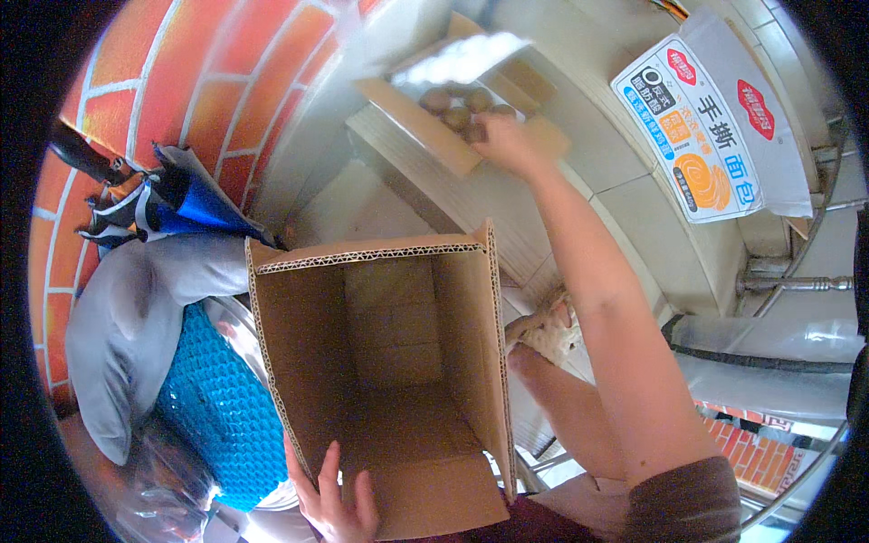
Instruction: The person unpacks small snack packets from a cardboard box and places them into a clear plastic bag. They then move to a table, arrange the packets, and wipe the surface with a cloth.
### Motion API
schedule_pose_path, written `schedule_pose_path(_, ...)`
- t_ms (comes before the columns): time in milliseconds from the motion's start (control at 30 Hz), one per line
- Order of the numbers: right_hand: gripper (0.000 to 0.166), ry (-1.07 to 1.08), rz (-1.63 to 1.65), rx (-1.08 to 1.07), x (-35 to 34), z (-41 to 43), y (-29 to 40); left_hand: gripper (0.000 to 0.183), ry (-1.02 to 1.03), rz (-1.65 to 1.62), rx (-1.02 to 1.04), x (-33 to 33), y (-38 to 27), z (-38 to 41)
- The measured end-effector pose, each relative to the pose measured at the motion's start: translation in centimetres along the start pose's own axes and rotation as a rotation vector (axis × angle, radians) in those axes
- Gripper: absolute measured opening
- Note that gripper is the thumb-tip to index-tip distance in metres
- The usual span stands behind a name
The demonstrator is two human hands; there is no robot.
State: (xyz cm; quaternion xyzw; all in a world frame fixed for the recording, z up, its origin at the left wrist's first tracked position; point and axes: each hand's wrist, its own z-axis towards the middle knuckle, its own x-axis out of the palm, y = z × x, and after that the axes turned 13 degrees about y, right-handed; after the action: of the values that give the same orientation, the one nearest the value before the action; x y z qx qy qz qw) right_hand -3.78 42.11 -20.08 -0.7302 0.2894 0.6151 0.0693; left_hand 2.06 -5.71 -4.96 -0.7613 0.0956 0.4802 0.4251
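A tall open cardboard box (394, 421) stands in front of me with its mouth facing up, and no contents show inside. My left hand (333, 499) grips its near left edge, with fingers over the wall and the near flap. Farther off, my right hand (499, 139) reaches down into a second, shallower cardboard box (421, 125). Several round brown items (458, 112), perhaps kiwifruit, lie in there, blurred. The right fingertips are among them; whether they hold one is hidden. A pale, shiny liner or bag covers the far part of that box.
To the left, a blue and black umbrella (197, 197) leans by the brick-patterned wall (231, 81). Grey cloth (129, 298) and a blue textured fabric (224, 407) lie beside the tall box. A printed white carton (706, 122) stands at the upper right, above a metal rod (801, 284).
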Motion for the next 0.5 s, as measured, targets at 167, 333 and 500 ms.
schedule_pose_path(167, 0.033, 0.032, -0.085, 0.087, 2.2, 2.7, -2.3, 0.038, 0.018, -0.046, -0.010, -0.3, -0.5, 0.4)
schedule_pose_path(333, 0.038, -0.060, -0.011, 0.048, 2.0, 1.9, -1.4, 0.038, 0.016, -0.020, -0.011, -0.4, -0.5, 0.3)
schedule_pose_path(500, 0.046, -0.208, 0.105, 0.035, 1.0, 0.6, -1.0, 0.039, 0.010, -0.052, -0.009, -0.4, -0.4, 0.1)
